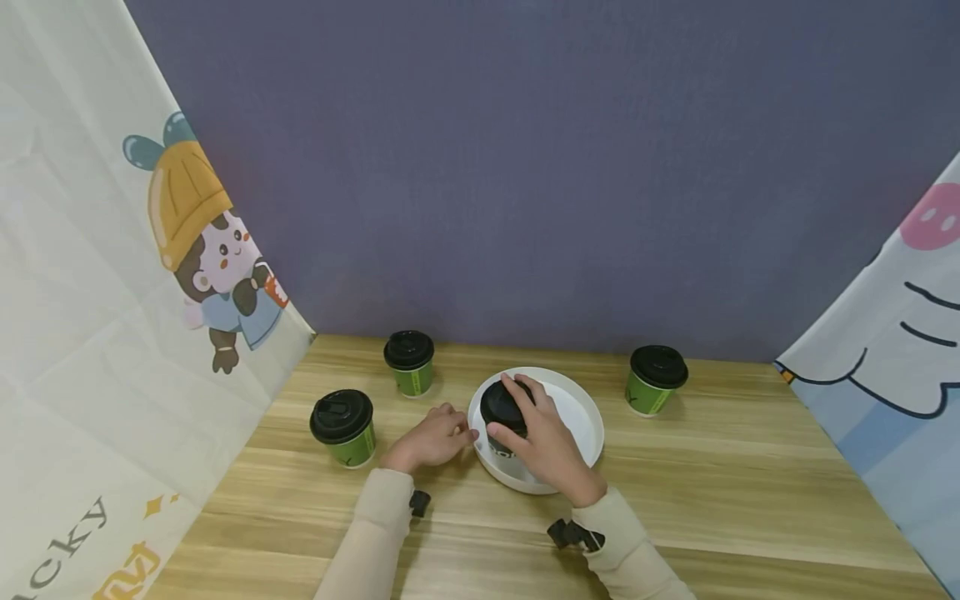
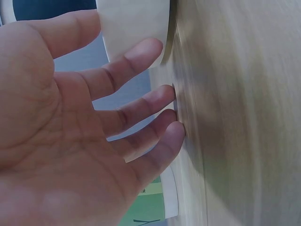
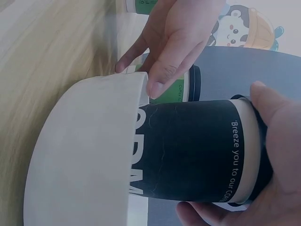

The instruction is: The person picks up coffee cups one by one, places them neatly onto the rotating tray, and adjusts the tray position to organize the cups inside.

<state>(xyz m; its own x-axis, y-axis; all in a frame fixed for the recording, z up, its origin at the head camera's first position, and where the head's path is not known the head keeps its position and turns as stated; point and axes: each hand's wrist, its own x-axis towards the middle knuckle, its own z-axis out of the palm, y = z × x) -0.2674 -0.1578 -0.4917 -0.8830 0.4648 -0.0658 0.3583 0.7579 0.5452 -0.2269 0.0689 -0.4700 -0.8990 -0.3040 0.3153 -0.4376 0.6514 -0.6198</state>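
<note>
A black paper coffee cup (image 3: 188, 150) with a black lid (image 1: 501, 407) stands upright inside a round white plate (image 1: 588, 417) with a raised rim. My right hand (image 1: 546, 442) grips this cup from above, its thumb and fingers spread around the lid. At the plate's left edge, my left hand (image 1: 433, 437) pinches the rim, the thumb over the inner side and the index finger (image 2: 146, 52) against the outer wall. Its other fingers rest by the tabletop. The cup's base is hidden behind the plate's wall in the right wrist view.
Two green coffee cups with black lids stand left of the plate, one nearer (image 1: 343, 427) and one farther back (image 1: 410, 362). Another green cup (image 1: 655, 381) stands at the right. A dark blue-grey panel (image 1: 540, 175) rises behind the wooden table (image 1: 735, 500), with printed cloths at both sides.
</note>
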